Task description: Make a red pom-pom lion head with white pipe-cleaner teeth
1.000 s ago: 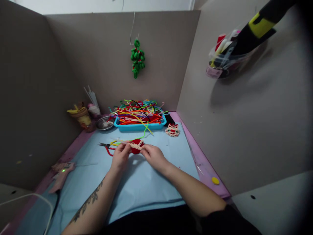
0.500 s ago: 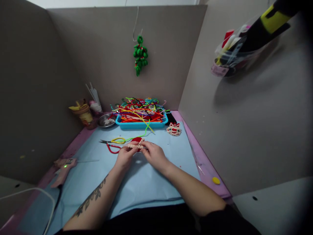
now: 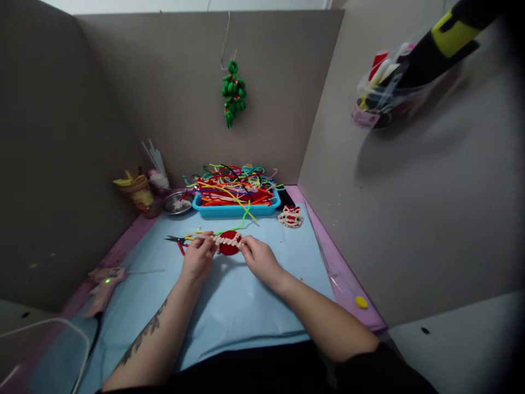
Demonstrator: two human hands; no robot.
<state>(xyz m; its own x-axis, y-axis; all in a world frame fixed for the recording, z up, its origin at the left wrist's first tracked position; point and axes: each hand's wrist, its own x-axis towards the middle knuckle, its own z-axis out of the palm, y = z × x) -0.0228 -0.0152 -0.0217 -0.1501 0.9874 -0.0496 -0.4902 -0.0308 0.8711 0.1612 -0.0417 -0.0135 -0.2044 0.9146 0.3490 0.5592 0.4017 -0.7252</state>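
Grey partition walls (image 3: 180, 60) box in a low table spread with a creased, matte blue sheet (image 3: 254, 306), pink tabletop (image 3: 348, 284) showing along its right edge. Above the middle of that sheet, held between two bare hands, is a fuzzy red disc (image 3: 229, 250) crossed near its upper part by a crinkled cream strip (image 3: 226, 241). The left hand (image 3: 199, 256) pinches the strip between thumb and fingers out beyond the disc's left side; the right hand (image 3: 259, 259) pinches at the disc's right edge, though whether it grips strip and disc together cannot be told. The piece looks partly made: cream already lies over the red, while the strip's left end sticks out past the rim and much of the lower face remains plain. A cream-and-red lion-like face (image 3: 290, 218), its trim similarly bumpy, looks finished by comparison. Behind, a glossy blue plastic tray (image 3: 237, 212) overflows with thin, bendy pipe cleaners (image 3: 232, 189). Scissors (image 3: 175, 239) with dark blades lie partly hidden by the left hand, and a pink glue gun (image 3: 104, 290) shows a green light.
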